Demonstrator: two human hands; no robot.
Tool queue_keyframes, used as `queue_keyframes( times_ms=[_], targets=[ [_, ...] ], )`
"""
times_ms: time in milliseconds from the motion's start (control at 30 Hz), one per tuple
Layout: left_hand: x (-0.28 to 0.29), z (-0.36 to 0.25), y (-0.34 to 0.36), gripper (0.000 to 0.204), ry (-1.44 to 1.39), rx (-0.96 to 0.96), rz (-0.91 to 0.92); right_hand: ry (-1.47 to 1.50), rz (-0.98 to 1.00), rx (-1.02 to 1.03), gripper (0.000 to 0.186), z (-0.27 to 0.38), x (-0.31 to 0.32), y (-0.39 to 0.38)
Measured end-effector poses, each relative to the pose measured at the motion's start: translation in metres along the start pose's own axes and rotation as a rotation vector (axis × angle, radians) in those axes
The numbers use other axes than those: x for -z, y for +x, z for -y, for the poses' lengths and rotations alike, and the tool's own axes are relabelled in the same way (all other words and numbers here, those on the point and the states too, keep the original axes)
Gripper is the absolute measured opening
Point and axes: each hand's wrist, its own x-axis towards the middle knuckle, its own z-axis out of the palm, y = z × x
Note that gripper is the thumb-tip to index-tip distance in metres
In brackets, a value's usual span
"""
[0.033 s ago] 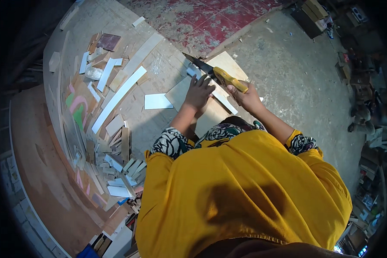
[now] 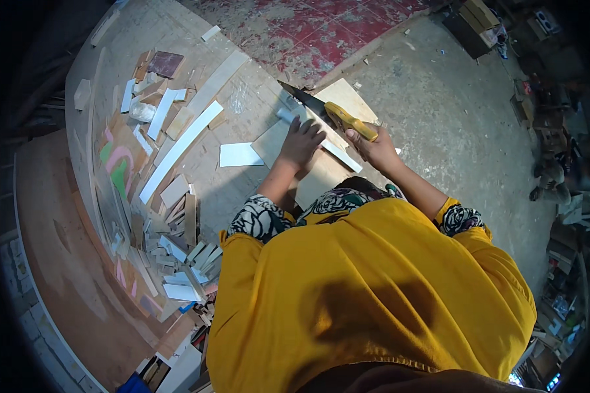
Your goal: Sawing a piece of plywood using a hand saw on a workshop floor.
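Observation:
My right hand (image 2: pixel 367 145) grips the yellow handle (image 2: pixel 347 118) of a handsaw, whose dark blade (image 2: pixel 306 99) points up and left. The saw lies along a white strip (image 2: pixel 341 154) on a pale board (image 2: pixel 272 147). My left hand (image 2: pixel 300 143) is closed over that strip, fingers bent on it, left of the saw. A second pale board (image 2: pixel 347 92) lies beyond the saw. A loose white rectangle (image 2: pixel 239 154) is just left of my left hand.
Offcuts and long white strips (image 2: pixel 180 150) cover the worktop (image 2: pixel 229 85) on my left, beside a brown sheet (image 2: pixel 59 249). A red tiled surface (image 2: pixel 341 33) is at the top, a concrete floor (image 2: pixel 452 111) to the right, with piled clutter (image 2: pixel 550 124) at the right edge.
The fingers of my left hand have shifted very slightly on the strip. The saw and my right hand look almost the same.

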Motion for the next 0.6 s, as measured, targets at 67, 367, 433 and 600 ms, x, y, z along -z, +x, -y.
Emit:
queue_keyframes(
  times_ms=[67,367,433,600],
  targets=[
    [0.0,0.008,-0.019,0.027,-0.073,-0.004,0.008,-0.02,-0.007,0.006,0.044,0.002,0.001,0.0],
    [0.048,0.033,-0.048,0.045,0.294,0.83,-0.274,-0.036,-0.037,-0.008,0.044,-0.004,0.002,-0.001],
    [0.029,0.026,-0.027,0.056,-0.021,0.675,-0.076,-0.075,-0.005,-0.015,0.046,0.006,0.003,0.001],
    [-0.013,0.001,-0.013,0.061,0.137,0.632,0.046,-0.138,-0.01,-0.07,0.044,0.022,-0.001,0.005]
  ],
)
